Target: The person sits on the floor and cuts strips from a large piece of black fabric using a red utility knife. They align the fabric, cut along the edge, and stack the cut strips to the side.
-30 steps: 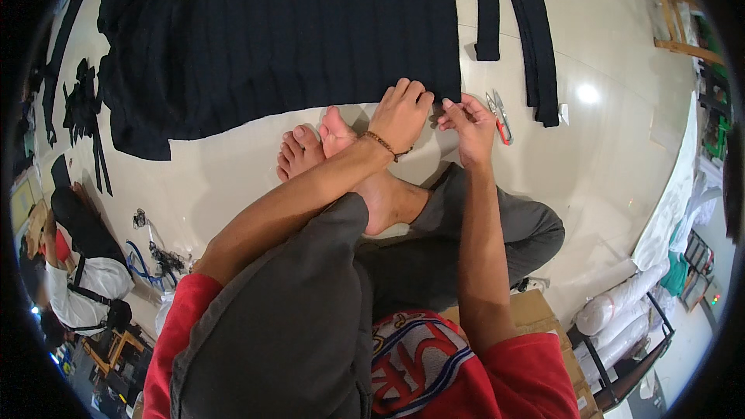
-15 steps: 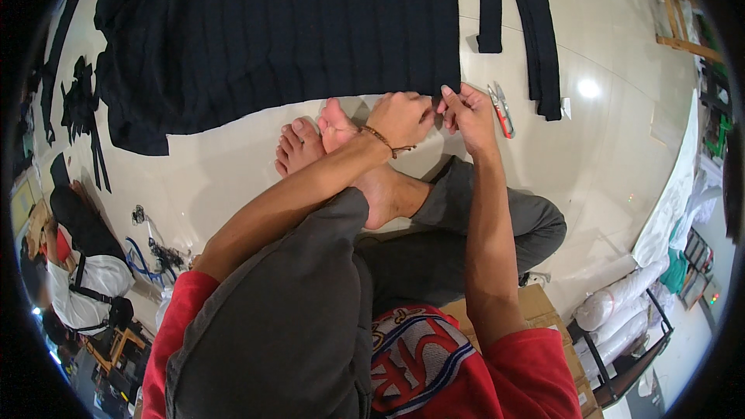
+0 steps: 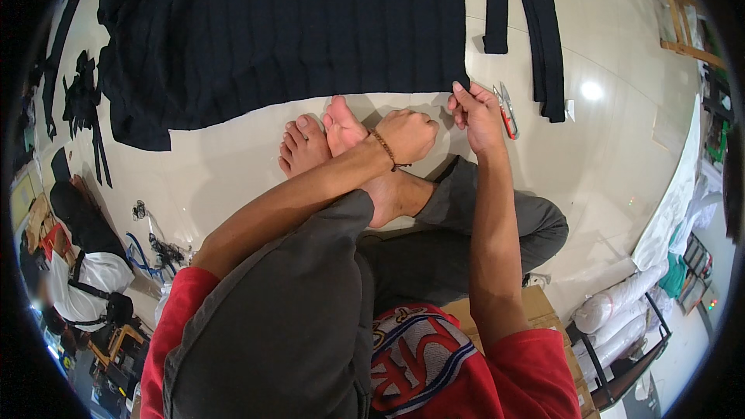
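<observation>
A large black cloth (image 3: 310, 31) with faint lengthwise lines lies spread on the floor in front of my feet. My right hand (image 3: 479, 118) is at its near right corner, thumb and forefinger closed on the edge and the other fingers curled. Just left of it and nearer to me, my left hand (image 3: 413, 136) is closed like a fist above my ankle, apart from the cloth. Whatever it may hold is hidden. Small thread snips (image 3: 508, 118) with a red handle lie on the floor, right beside my right hand.
Black fabric strips (image 3: 543, 46) and a shorter strip (image 3: 495, 8) lie right of the cloth. Black scraps (image 3: 80, 101) are at the left. A co-worker (image 3: 93, 287) sits at the lower left. Wrapped rolls (image 3: 621, 302) stand at the lower right.
My left hand has drawn back from the cloth's corner toward me and closed into a fist. My right hand stays by the corner, and the view has shifted slightly.
</observation>
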Tool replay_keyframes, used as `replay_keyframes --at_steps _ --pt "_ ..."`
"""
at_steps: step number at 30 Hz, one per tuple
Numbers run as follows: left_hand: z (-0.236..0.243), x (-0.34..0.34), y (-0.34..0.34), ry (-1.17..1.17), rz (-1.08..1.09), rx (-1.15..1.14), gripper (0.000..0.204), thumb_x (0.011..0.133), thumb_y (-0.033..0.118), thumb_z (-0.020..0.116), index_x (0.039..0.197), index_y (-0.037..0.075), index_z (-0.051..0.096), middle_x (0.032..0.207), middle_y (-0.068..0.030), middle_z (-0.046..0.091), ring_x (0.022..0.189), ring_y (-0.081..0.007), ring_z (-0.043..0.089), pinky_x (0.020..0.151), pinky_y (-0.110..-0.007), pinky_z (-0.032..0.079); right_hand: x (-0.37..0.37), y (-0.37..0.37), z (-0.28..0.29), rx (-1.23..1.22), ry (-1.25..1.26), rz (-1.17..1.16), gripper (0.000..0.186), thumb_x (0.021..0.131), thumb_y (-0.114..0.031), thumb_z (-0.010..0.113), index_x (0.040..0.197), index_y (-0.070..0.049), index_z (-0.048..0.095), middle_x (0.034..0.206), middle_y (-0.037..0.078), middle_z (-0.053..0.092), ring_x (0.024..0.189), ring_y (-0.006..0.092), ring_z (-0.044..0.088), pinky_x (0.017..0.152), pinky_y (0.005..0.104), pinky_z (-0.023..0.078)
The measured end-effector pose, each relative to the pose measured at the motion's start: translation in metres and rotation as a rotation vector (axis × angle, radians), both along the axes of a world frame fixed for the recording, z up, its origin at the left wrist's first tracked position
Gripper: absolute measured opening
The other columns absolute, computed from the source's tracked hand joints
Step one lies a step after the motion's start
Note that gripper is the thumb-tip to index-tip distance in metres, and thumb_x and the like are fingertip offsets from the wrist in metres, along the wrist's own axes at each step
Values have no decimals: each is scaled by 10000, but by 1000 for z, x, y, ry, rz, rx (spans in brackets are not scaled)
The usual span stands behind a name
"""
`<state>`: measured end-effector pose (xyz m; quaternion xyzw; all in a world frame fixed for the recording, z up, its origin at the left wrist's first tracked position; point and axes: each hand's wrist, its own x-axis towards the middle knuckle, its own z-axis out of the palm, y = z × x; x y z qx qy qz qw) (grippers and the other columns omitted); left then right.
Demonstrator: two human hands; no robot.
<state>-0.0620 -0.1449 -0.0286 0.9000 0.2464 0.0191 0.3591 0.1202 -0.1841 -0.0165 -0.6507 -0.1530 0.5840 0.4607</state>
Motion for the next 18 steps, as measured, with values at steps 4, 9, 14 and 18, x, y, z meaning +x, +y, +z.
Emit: replay_keyframes --at_steps 4,9,14,18 --pt "-4 0 -1 -56 62 11 169 875 187 597 825 50 683 809 -135 691 755 -351 702 691 -470 572 3 -1 -4 4 29 -9 209 987 -242 660 821 -116 637 695 -7 630 507 51 463 465 208 322" --pt "-8 4 6 -274 245 -53 150 885 170 651 964 58 713 870 -140 709 769 -342 698 696 -441 574 2 0 -1 10 81 -33 202 984 -236 663 818 -124 634 699 -12 626 521 45 448 477 207 308" --pt "-4 6 8 -389 269 -79 171 886 134 686 1022 33 717 929 -158 720 794 -350 706 706 -422 579 2 1 1 -1 101 -25 193 984 -233 662 824 -129 632 705 -20 620 543 42 442 496 205 300" --pt "1 10 12 -465 436 -128 190 887 117 704 1049 20 719 951 -169 725 805 -336 719 705 -389 585 4 1 -1 0 109 -23 172 987 -229 656 848 -130 636 712 -27 612 557 40 439 512 200 298"
